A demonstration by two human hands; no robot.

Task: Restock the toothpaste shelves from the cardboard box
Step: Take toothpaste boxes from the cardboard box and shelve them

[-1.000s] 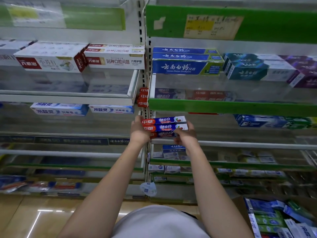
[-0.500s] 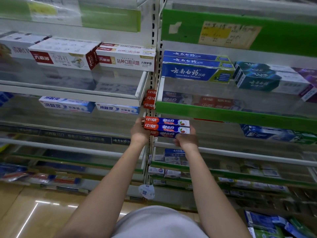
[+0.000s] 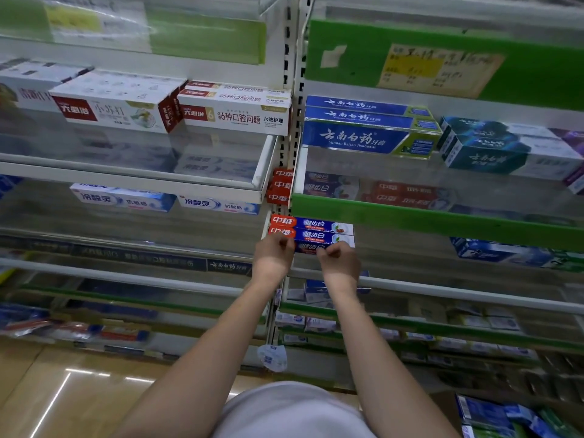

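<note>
Just under the green shelf edge [image 3: 410, 218], both hands hold a stack of three red-and-blue 中華 toothpaste boxes [image 3: 313, 233] level; the left hand [image 3: 274, 257] grips its red end, the right hand [image 3: 339, 263] pinches the blue front. Open shelf room stretches rightward. Above sit Yunnan Baiyao Toothpaste boxes [image 3: 363, 139]; further left, 冷酸灵 boxes [image 3: 218, 205]. More boxes lie in the cardboard box [image 3: 505, 418] at bottom right.

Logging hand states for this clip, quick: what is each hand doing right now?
Left hand: grips the left end of the stacked toothpaste boxes.
Right hand: grips the same stack from the right.
</note>
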